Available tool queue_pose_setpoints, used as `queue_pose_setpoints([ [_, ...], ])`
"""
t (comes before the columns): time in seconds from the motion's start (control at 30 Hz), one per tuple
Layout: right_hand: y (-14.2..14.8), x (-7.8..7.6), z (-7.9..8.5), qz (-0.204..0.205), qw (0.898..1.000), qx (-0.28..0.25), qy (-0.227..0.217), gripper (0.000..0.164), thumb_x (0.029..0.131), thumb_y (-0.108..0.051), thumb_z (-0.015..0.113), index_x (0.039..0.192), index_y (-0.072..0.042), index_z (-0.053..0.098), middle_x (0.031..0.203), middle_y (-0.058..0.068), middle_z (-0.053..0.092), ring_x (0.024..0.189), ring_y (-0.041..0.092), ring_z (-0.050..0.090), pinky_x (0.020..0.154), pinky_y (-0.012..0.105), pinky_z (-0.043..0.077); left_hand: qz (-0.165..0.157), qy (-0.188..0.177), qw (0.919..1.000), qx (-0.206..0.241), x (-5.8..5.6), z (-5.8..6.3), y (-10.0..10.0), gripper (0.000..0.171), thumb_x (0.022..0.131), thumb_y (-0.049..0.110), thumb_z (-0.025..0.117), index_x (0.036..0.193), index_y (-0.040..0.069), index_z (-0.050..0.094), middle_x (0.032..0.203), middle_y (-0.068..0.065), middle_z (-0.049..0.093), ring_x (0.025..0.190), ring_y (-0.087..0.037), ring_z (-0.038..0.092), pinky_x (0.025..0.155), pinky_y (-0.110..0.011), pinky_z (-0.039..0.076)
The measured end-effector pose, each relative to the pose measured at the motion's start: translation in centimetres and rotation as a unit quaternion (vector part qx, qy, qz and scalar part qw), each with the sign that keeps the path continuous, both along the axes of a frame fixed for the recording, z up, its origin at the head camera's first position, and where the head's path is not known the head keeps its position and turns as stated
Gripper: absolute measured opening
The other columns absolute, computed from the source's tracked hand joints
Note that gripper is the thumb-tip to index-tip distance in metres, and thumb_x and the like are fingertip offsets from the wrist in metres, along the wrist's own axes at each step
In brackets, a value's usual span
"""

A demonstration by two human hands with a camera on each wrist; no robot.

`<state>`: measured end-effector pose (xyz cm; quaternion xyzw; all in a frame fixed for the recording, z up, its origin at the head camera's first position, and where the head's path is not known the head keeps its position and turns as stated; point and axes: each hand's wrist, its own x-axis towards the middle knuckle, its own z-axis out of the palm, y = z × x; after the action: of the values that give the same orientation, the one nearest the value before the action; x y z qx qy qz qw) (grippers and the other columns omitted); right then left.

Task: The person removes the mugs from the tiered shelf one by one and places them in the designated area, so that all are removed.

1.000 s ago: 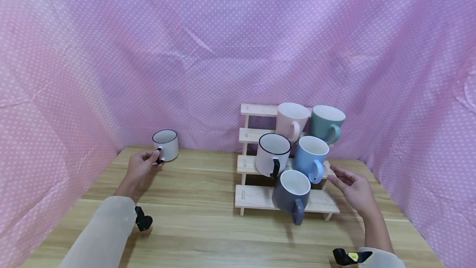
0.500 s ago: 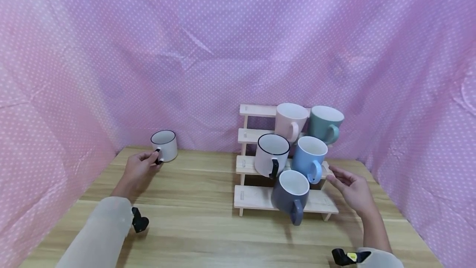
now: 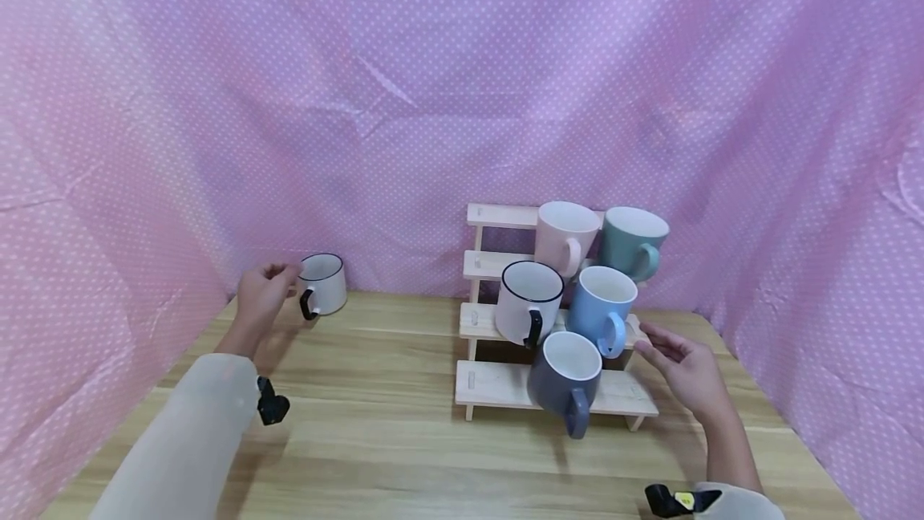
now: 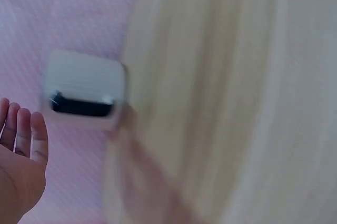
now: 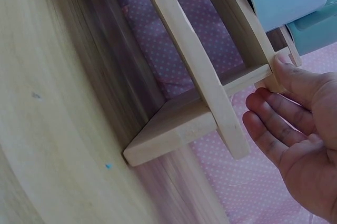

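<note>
A white enamel mug with a dark rim and black handle (image 3: 322, 285) stands upright at the table's back left. Beside its rim is my left hand (image 3: 263, 295), off the handle. In the left wrist view, the left fingers (image 4: 23, 132) are loosely extended with nothing held. My right hand (image 3: 689, 371) pinches the right end of a board of the stepped wooden rack (image 3: 498, 382), thumb on the board's end. Several mugs sit on the rack: pink (image 3: 566, 231), green (image 3: 626, 239), a second white black-rimmed mug (image 3: 523, 311), light blue (image 3: 597, 307) and dark grey (image 3: 559, 387).
The wood-grain table (image 3: 375, 432) has a pink polka-dot cloth (image 3: 404, 143) hanging behind it and at both sides. The grey mug's handle juts past the rack's front step. Black camera mounts (image 3: 272, 404) sit at both wrists.
My left hand has let go of the white mug's black handle and risen to the height of its rim. The mug stays put, and the right hand keeps its place on the rack.
</note>
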<state>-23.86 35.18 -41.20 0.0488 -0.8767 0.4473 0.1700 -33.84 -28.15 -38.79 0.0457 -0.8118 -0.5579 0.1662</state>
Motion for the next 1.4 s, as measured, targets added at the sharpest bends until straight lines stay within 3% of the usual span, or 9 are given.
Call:
queue_pose_setpoints([
  [0.17,-0.1,0.2,0.2,0.001,1.000,-0.001,-0.004,0.051,0.100,-0.024,0.070,0.138,0.008,0.058,0.132,0.028,0.063,0.097,-0.015,0.058,0.080,0.005,0.050,-0.007,0.041,0.9990,-0.018,-0.7,2.5,1.4,0.038,0.103,0.030,0.060,0.116,-0.005,0.063,0.101,-0.008,0.064,0.089,-0.017,0.066,0.077,-0.019,0.057],
  [0.43,-0.2,0.3,0.3,0.000,1.000,-0.001,-0.006,0.052,0.100,-0.025,0.069,0.137,0.009,0.058,0.132,0.029,0.062,0.097,-0.016,0.058,0.080,0.005,0.049,-0.083,0.051,0.9952,-0.007,-0.9,4.5,4.6,0.040,0.104,0.027,0.061,0.121,-0.009,0.061,0.105,-0.007,0.061,0.092,-0.013,0.062,0.080,-0.017,0.056],
  [0.6,0.0,0.2,0.2,-0.001,1.000,0.001,-0.008,0.052,0.100,-0.025,0.069,0.138,0.008,0.058,0.132,0.028,0.063,0.097,-0.016,0.058,0.080,0.005,0.049,-0.127,0.045,0.9906,-0.025,-0.8,5.0,6.5,0.042,0.104,0.030,0.063,0.123,-0.007,0.061,0.108,-0.008,0.059,0.096,-0.013,0.057,0.084,-0.021,0.057],
  [0.77,0.0,0.1,0.1,-0.002,1.000,0.003,-0.006,0.051,0.100,-0.025,0.070,0.138,0.008,0.058,0.132,0.028,0.063,0.097,-0.015,0.058,0.079,0.005,0.050,-0.161,0.049,0.9852,-0.031,-0.6,5.4,8.3,0.038,0.104,0.028,0.063,0.123,-0.005,0.062,0.111,-0.011,0.062,0.097,-0.016,0.059,0.081,-0.019,0.056],
  [0.97,0.0,0.1,0.2,-0.004,1.000,0.005,-0.008,0.052,0.100,-0.025,0.070,0.138,0.008,0.058,0.132,0.028,0.063,0.096,-0.016,0.057,0.079,0.005,0.050,-0.201,0.049,0.9781,-0.023,-0.2,5.9,10.5,0.037,0.103,0.030,0.065,0.121,-0.002,0.062,0.111,-0.009,0.061,0.095,-0.018,0.060,0.085,-0.027,0.055],
  [1.2,0.0,0.2,0.3,-0.003,1.000,0.002,-0.011,0.052,0.100,-0.026,0.069,0.138,0.008,0.058,0.133,0.028,0.062,0.097,-0.016,0.058,0.079,0.006,0.050,-0.225,0.070,0.9709,-0.043,0.3,6.6,12.9,0.029,0.102,0.026,0.066,0.118,0.002,0.066,0.110,-0.011,0.065,0.095,-0.023,0.062,0.082,-0.031,0.057],
  [1.4,0.0,0.1,0.2,-0.007,1.000,0.003,-0.015,0.053,0.100,-0.027,0.069,0.139,0.007,0.058,0.133,0.027,0.063,0.096,-0.016,0.058,0.079,0.006,0.051,-0.249,0.098,0.9615,-0.060,-0.1,6.8,15.0,0.027,0.101,0.024,0.067,0.116,0.002,0.068,0.109,-0.014,0.069,0.094,-0.024,0.063,0.084,-0.044,0.057],
])
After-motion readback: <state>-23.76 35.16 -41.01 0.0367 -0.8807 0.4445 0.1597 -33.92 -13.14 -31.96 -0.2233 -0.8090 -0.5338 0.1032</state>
